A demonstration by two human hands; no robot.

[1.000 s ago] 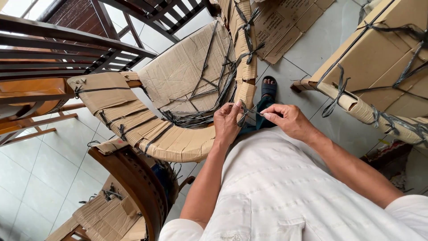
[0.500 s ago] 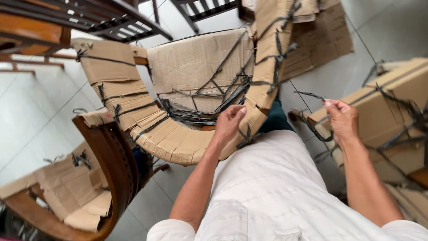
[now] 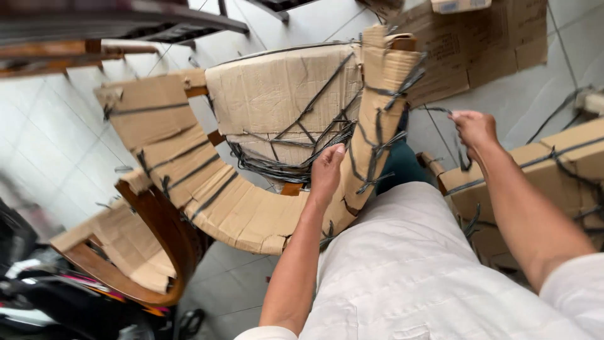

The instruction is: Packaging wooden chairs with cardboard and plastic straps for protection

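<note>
Cardboard-wrapped chair [image 3: 264, 145] lies tipped on the tiled floor [image 3: 56, 157], bound with dark cord [image 3: 286, 165] bunched at its middle. Left hand [image 3: 327, 171] rests on the wrapped arm's inner edge — fingers extended, gripping nothing I can see. Right hand [image 3: 473, 128] is raised off to the side, fingers closed on a cord strand [image 3: 437, 111] (pulled taut). Another wrapped piece [image 3: 535, 173] crowds the right — little open floor between.
</note>
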